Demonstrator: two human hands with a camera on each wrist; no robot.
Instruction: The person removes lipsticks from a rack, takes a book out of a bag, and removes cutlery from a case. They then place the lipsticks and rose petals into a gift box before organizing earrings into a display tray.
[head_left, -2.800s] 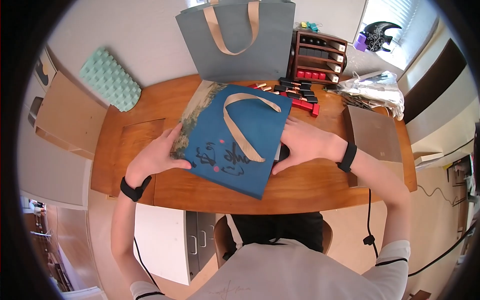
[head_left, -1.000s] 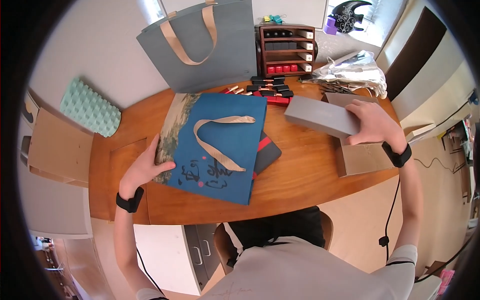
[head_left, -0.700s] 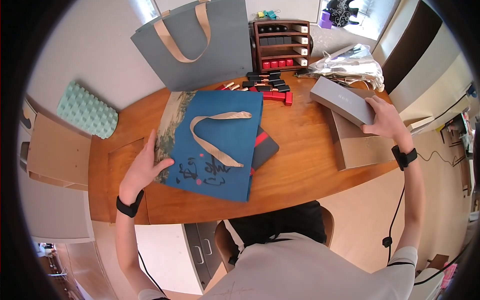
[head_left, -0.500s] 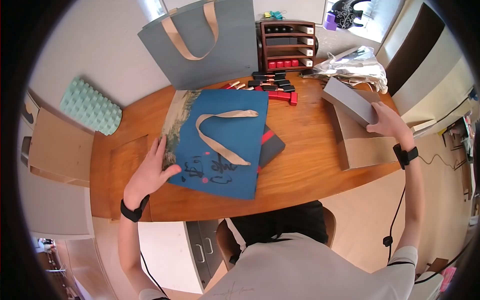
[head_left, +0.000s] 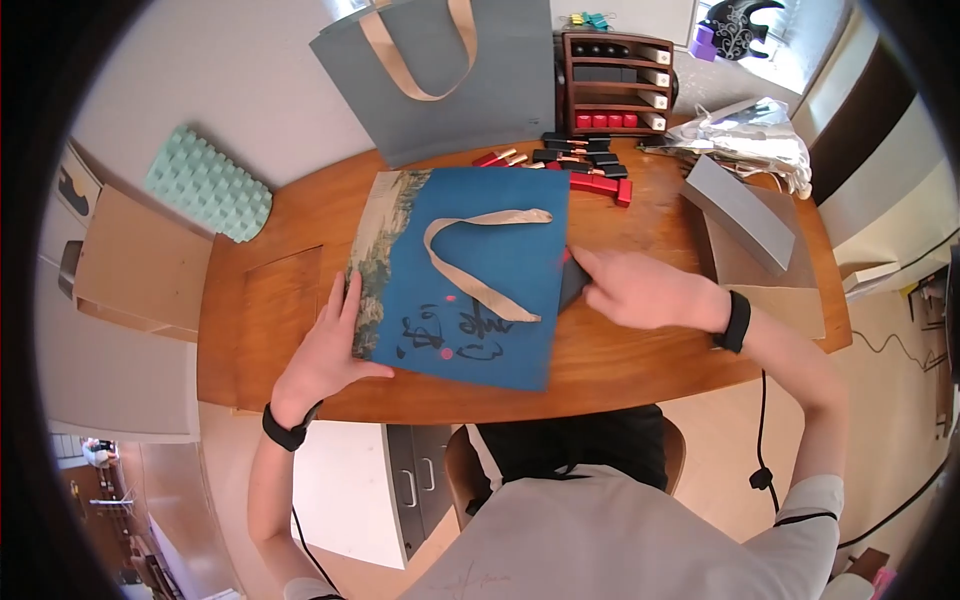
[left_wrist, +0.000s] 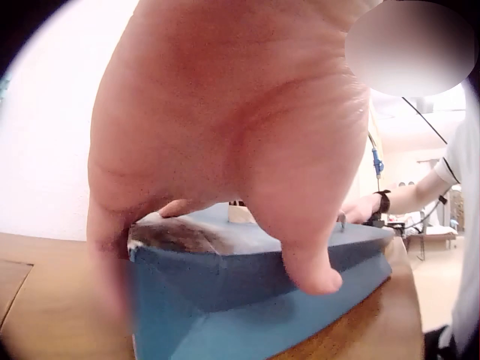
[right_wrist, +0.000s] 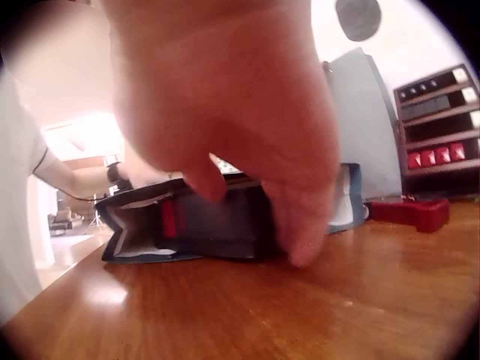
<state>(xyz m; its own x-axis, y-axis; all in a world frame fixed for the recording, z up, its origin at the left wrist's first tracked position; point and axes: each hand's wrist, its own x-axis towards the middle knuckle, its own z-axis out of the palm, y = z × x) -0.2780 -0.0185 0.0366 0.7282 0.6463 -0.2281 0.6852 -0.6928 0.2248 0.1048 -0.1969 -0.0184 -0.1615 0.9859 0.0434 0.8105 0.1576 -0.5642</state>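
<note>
Dark box: directly under your right grip (head_left: 645, 290); the dark box (right_wrist: 240, 225) sits partly inside the bag's mouth, outer face toward that grip, red band across it.
Right grip: looks clamped on the dark box, thumb over its outer face, fingers bent at its end farther from you. Blurry from the head view; can't tell how firm.
Blue bag: the blue bag (head_left: 510, 255) lies flat on the worktop (head_left: 650, 365) between your two grips, mouth to the right one, base to the left one.
Left grip: your left grip (head_left: 325, 355) rests on the bag's base end, fingers straight, thumb apart, nothing pinched.
Line that matters: right grip, box, mouth, base, left grip, roughly in a row. Judgement: any box move turns on keeping it along that row, clear of the mouth's edges.
Box long axis: mostly hidden in the bag, can't tell.
Nearer hand: your right, at the box; your left is well apart, across the bag.
Grey box: well right of your right grip, the grey box (head_left: 745, 215) sits on the brown box (head_left: 790, 312).
</note>
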